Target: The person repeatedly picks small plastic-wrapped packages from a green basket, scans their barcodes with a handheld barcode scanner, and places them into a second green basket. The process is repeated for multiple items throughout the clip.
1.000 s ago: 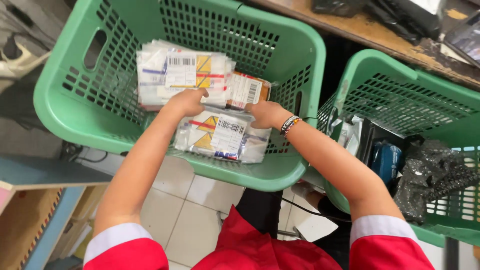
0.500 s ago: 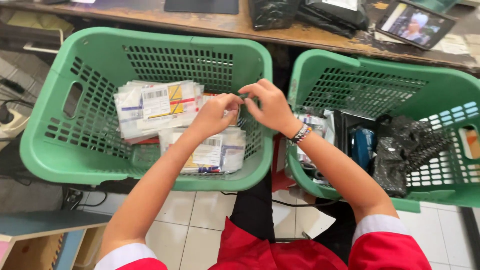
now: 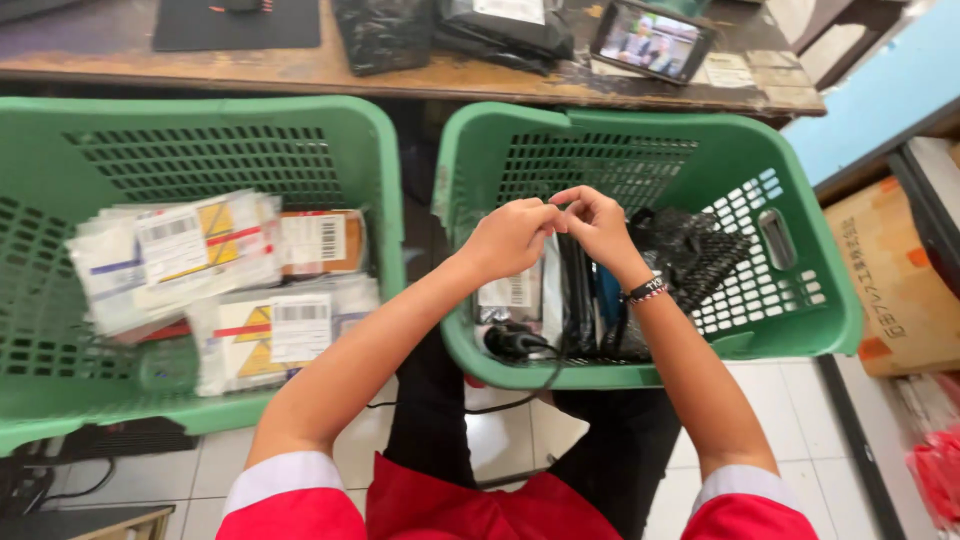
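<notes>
L hand [image 3: 512, 238] & R hand [image 3: 598, 222] meet fingertip to fingertip over right green basket [image 3: 800, 300], pinching sth too small to tell. Black-wrapped parcels [image 3: 690, 250] under them stand on edge, long axis 12–6. 2 baskets; left basket [image 3: 370, 150] at 9 holds approx 4 flat labelled packets [image 3: 180, 255].

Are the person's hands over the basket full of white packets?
No, both hands, left hand and right hand, meet above the right basket holding dark items.

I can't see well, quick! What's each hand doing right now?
Left hand: fingers curled, fingertips meeting the right hand's above the right green basket; anything pinched cannot be told.
Right hand: the same.
</notes>
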